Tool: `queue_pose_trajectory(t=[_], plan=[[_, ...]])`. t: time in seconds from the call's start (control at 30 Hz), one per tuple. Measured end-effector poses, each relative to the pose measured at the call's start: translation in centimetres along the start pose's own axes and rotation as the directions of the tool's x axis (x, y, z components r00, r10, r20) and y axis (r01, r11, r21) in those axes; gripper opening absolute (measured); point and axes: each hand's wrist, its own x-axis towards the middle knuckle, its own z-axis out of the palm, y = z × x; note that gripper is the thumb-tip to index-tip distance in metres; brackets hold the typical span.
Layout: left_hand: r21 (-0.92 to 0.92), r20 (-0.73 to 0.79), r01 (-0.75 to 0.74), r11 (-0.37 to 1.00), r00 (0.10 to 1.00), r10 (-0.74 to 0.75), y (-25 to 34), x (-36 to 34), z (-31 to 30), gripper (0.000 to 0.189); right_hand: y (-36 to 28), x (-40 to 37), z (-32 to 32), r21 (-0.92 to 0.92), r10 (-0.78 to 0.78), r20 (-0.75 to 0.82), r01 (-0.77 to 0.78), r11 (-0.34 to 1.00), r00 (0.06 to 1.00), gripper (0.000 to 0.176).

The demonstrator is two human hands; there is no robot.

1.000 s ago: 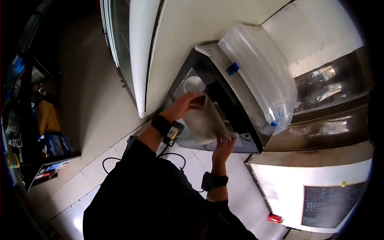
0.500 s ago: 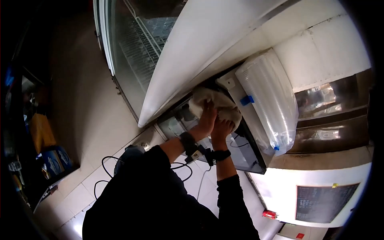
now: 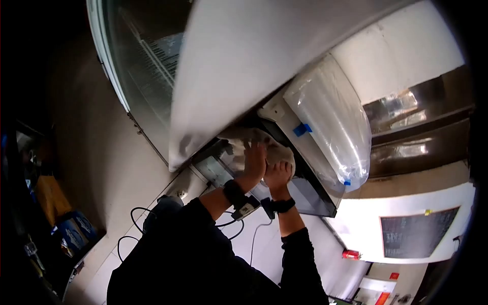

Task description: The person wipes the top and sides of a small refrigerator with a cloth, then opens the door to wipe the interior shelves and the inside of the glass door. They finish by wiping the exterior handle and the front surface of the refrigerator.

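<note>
A beige cloth (image 3: 277, 150) lies bunched on a dark, glossy glass-like panel (image 3: 305, 195) with a black frame. My left hand (image 3: 254, 163) grips the cloth near its middle, its fingers pressed into the folds. Beside it, my right hand (image 3: 278, 175) has its fingers curled over the lower right edge of the cloth. Both hands are close together and partly hide the panel. Dark bands with small devices are strapped to both wrists, with cables hanging from them.
A clear plastic sleeve of stacked cups or lids (image 3: 335, 122) lies right of the panel. A white cabinet side (image 3: 244, 56) rises beyond, beside a glass-doored fridge (image 3: 147, 76). A blue box (image 3: 76, 231) sits at left; a blackboard (image 3: 419, 233) hangs at right.
The cloth and both hands have shifted slightly left and down in view, with the cloth still gripped. The surroundings have also shifted as the head camera turned.
</note>
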Motion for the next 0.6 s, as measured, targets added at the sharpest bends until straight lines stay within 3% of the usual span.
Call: queue_pose_trajectory(t=[0.03,0.07,0.1,0.13,0.17,0.2,0.23,0.27,0.3,0.37,0.43,0.5,0.53,0.6], plan=[[0.38,-0.043,-0.221,0.898,0.966,0.256,0.1,-0.1,0.3,0.015,0.2,0.0,0.0,0.025,-0.022,0.015,0.022,0.999,1.0,0.01],[0.344,-0.107,-0.212,0.915,0.959,0.263,-0.5,-0.4,1.3,0.013,0.0,-0.7,0.5,0.021,-0.006,0.026,0.006,1.0,1.0,0.01],[0.339,-0.094,-0.217,0.916,0.96,0.263,-0.8,-0.9,1.7,0.013,-0.6,-1.5,1.5,0.071,0.002,0.245,-0.02,0.997,0.97,0.009],[0.258,0.014,-0.085,0.963,0.996,0.084,-0.3,-1.2,1.0,0.016,-0.9,-2.5,2.7,0.118,-0.003,0.45,-0.056,0.991,0.893,0.008],[0.196,0.131,0.061,0.979,0.988,-0.088,-0.2,-1.3,0.4,0.019,-1.2,-4.1,4.4,0.118,0.005,0.451,-0.065,0.991,0.892,0.008],[0.387,0.404,0.145,0.91,0.861,-0.309,-1.5,-0.9,0.3,0.026,-1.6,-6.3,6.3,0.188,-0.056,0.271,0.004,0.982,0.961,0.007],[0.395,0.403,0.141,0.908,0.861,-0.309,-1.1,-1.1,0.0,0.026,-2.0,-8.0,7.5,0.246,-0.107,0.077,0.085,0.965,0.991,0.007],[-0.081,0.433,0.653,0.753,0.703,-0.563,0.0,-1.5,-0.7,0.035,-2.2,-9.1,7.5,0.256,-0.098,0.074,0.076,0.964,0.992,0.007],[-0.468,0.586,0.863,0.193,0.466,-0.663,0.6,-2.0,-1.2,0.045,-2.0,-10.4,7.5,0.299,-0.092,0.014,0.083,0.95,0.996,0.005],[-0.43,0.56,0.868,0.248,0.472,-0.681,-0.7,-2.7,-0.3,0.047,-0.3,-11.7,7.8,0.293,-0.136,-0.133,0.17,0.941,0.982,0.006],[-0.395,0.54,0.871,0.291,0.477,-0.694,0.5,-3.0,0.6,0.049,1.8,-12.3,6.6,0.235,-0.06,-0.146,0.094,0.967,0.987,0.011],[-0.508,0.514,0.781,0.365,0.614,-0.599,6.5,-2.8,0.4,0.047,3.9,-11.1,2.6,0.163,0.056,-0.116,-0.036,0.986,0.992,0.02],[-0.586,0.572,0.759,0.284,0.635,-0.518,6.9,-2.6,1.3,0.043,5.2,-8.8,-0.9,0.132,0.117,-0.15,-0.097,0.986,0.982,0.024],[-0.62,0.583,0.741,0.258,0.655,-0.481,7.9,-2.8,2.4,0.04,6.0,-6.9,-4.2,0.109,0.182,-0.195,-0.163,0.981,0.964,0.028]])
